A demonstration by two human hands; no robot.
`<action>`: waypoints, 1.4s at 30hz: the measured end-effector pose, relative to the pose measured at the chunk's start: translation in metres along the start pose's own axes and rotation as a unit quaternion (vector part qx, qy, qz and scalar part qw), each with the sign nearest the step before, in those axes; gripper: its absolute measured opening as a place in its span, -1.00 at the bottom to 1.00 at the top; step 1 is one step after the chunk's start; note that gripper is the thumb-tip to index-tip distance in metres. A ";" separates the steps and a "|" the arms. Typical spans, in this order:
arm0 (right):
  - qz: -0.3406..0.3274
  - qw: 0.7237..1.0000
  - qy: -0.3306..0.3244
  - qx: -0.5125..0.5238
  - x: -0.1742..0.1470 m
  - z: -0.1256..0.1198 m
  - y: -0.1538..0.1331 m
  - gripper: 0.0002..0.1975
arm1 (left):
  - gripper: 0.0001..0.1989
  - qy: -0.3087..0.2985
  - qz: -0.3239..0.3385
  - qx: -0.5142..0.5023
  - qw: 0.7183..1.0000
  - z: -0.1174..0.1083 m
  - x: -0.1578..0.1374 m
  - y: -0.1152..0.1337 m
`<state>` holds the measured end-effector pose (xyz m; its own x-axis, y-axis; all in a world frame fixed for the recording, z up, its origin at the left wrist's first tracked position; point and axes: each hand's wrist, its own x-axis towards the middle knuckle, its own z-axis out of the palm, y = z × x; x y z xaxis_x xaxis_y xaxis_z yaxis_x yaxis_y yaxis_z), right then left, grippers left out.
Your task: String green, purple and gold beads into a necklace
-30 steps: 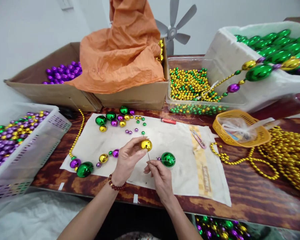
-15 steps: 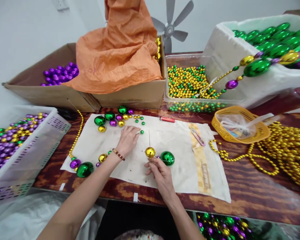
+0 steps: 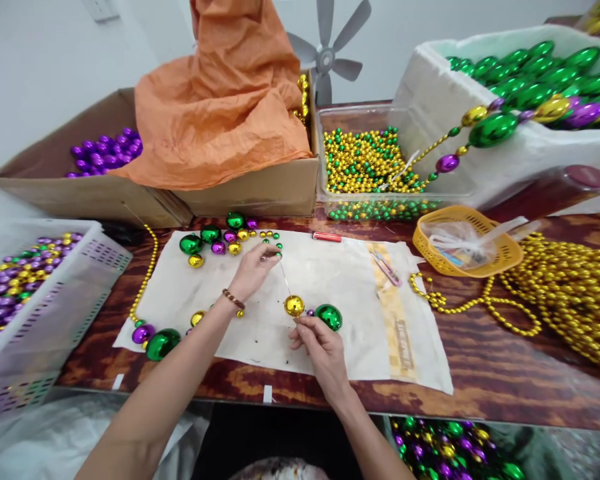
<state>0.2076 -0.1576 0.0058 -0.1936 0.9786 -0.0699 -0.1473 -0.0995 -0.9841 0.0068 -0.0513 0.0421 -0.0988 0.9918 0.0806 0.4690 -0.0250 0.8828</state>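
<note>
While the right hand (image 3: 320,343) pinches just under a glossy gold ball (image 3: 294,306) on a slim, straight needle (image 3: 285,279), the left hand (image 3: 253,272), apart, curls by the needle's tip; I cannot tell its grip. Beyond the right hand, 1 smooth green ball (image 3: 329,317) lies on pale cloth (image 3: 350,353).

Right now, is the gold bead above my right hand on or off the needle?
On: the needle rises from the top of the gold bead.
</note>
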 end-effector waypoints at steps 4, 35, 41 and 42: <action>-0.010 1.000 0.004 0.002 -0.002 -0.002 -0.003 -0.80 | -0.73 -0.022 -0.120 -0.360 0.925 -0.008 -0.020 0.020; 0.038 0.999 -0.013 -0.018 -0.006 0.001 0.007 -0.66 | -0.67 -0.005 -0.091 -0.264 0.960 -0.021 -0.050 0.020; 0.027 0.999 -0.030 -0.021 -0.008 0.003 0.010 -0.67 | -0.75 0.159 -0.113 0.328 0.925 -0.082 -0.014 -0.014; 0.026 0.999 -0.034 -0.020 -0.008 0.003 0.010 -0.67 | -0.71 0.148 -0.138 0.389 0.899 -0.090 -0.008 -0.017</action>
<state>0.2044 -0.1673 -0.0031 -0.2657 0.9575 -0.1120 -0.0962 -0.1419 -0.9852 -0.0793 -0.0697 0.0676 -0.4810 0.8670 0.1299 0.8511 0.4263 0.3064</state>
